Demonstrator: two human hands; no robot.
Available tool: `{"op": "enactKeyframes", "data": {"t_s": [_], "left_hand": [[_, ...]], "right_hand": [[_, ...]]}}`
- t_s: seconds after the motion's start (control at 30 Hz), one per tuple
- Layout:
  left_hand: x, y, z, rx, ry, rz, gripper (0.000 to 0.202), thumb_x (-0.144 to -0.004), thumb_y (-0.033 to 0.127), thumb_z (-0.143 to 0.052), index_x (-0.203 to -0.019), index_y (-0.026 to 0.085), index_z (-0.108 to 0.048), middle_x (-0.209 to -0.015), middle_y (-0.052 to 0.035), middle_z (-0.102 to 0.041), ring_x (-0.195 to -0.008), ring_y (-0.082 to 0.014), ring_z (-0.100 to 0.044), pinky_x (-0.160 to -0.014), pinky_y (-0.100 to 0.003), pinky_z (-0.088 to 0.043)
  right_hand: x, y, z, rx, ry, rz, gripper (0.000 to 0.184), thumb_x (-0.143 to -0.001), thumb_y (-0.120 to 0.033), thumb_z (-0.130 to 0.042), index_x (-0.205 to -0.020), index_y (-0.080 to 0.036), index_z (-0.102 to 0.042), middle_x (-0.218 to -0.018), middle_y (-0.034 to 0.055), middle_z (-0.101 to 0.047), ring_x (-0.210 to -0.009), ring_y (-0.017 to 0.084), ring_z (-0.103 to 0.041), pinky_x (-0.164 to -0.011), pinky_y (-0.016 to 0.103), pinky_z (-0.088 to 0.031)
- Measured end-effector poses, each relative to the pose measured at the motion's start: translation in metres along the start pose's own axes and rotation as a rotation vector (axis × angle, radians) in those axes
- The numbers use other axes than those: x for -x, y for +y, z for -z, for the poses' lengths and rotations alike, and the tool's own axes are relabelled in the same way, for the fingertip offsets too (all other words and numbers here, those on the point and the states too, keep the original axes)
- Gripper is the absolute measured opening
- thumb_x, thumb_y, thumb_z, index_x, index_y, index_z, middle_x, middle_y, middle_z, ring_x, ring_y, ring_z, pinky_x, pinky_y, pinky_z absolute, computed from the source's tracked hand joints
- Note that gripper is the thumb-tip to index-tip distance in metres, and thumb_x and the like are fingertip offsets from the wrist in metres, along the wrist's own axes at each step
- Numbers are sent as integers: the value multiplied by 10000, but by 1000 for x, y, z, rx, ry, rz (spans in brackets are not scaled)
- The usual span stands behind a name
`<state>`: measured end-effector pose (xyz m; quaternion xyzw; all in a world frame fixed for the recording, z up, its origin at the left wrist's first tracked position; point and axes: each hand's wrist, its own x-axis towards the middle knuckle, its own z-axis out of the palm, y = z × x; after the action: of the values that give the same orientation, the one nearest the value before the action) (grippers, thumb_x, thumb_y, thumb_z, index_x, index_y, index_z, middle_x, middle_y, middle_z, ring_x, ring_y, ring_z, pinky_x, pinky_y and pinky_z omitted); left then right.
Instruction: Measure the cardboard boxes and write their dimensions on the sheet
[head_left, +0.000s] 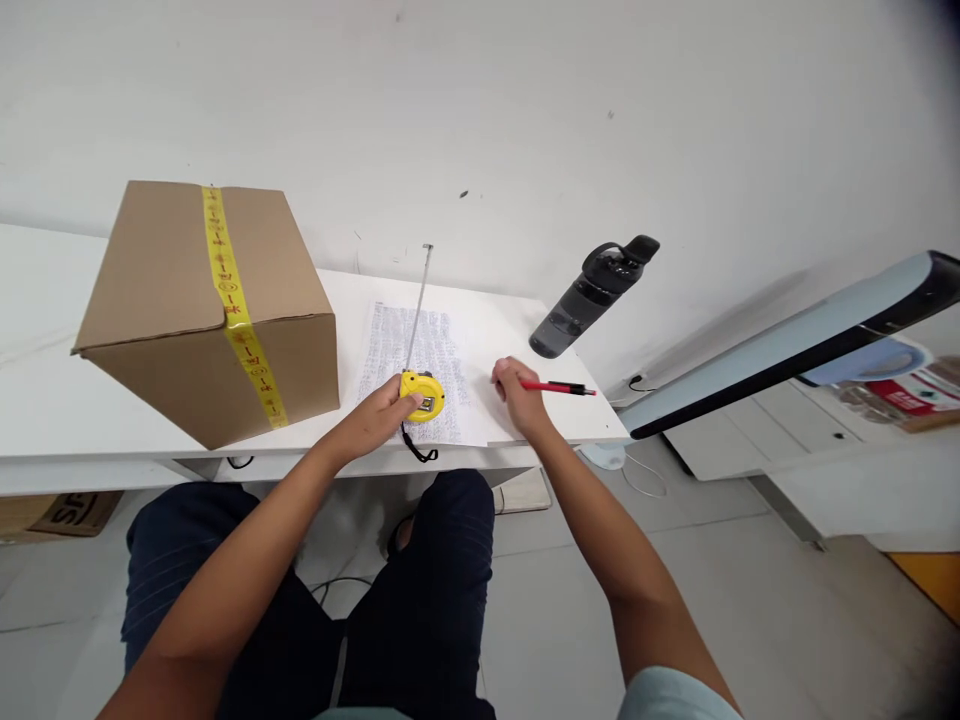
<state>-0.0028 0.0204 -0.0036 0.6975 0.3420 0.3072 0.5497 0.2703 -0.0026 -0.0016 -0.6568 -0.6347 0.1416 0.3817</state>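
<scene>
My left hand (pixel 380 418) is closed around a yellow tape measure (pixel 431 397) near the desk's front edge. Its metal blade (pixel 418 310) sticks out away from me over a sheet of paper (pixel 382 345) covered in dense handwriting. A black wrist strap (pixel 417 448) hangs from the tape's body. My right hand (pixel 519 395) rests at the paper's right edge, fingers curled around a red pen (pixel 551 387) whose black end points right. To the left, a closed cardboard box (pixel 202 310) sealed with yellow printed tape stands on the desk.
A dark, see-through water bottle (pixel 581 305) stands on the white desk (pixel 60 400) at the back right. Beyond the desk's right end is a large pale panel with a black edge (pixel 787 340). A white cabinet (pixel 780 430) and cables are on the right. The wall rises behind.
</scene>
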Motion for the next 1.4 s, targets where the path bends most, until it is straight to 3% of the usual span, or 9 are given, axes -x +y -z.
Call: {"op": "enactKeyframes", "data": {"t_s": [0.17, 0.3, 0.57, 0.77, 1.4], "left_hand": [[1, -2, 1, -33, -68, 8, 444, -933, 557, -532, -1215, 218, -586, -1108, -64, -684, -1045, -264, -631, -889, -403, -513], [3, -2, 2, -74, -80, 14, 381, -962, 568, -479, -1107, 227, -566, -1019, -45, -661, -949, -235, -619, -785, -364, -491], [4, 7, -3, -299, -80, 1, 365, -963, 560, -471, -811, 251, -350, -712, 26, -495, -635, -170, -482, -576, -321, -324], [3, 9, -5, -366, -74, -53, 368, -955, 543, -462, -783, 250, -321, -730, 10, -500, -635, -170, -465, -595, -325, -302], [3, 7, -4, -379, -107, -42, 357, -986, 532, -437, -806, 249, -314, -760, 14, -498, -675, -176, -473, -628, -329, -307]], "right_hand": [[20, -10, -23, -233, -101, -19, 444, -949, -636, -418, -832, -240, -581, -631, -37, -451, -588, 161, -443, -572, 285, -394], [20, -11, -25, -192, -97, -67, 398, -867, -560, -598, -649, -239, -508, -577, -34, -463, -576, 150, -419, -561, 291, -342], [20, -17, -26, -121, -75, -113, 410, -846, -503, -595, -570, -245, -434, -536, -38, -408, -564, 145, -385, -557, 305, -312], [19, -16, -25, -122, -107, -97, 412, -833, -487, -596, -546, -238, -437, -536, -39, -413, -559, 134, -381, -568, 305, -329], [19, -15, -24, -155, -103, -110, 396, -814, -502, -611, -556, -223, -502, -535, -36, -439, -549, 127, -388, -552, 298, -339]]}}
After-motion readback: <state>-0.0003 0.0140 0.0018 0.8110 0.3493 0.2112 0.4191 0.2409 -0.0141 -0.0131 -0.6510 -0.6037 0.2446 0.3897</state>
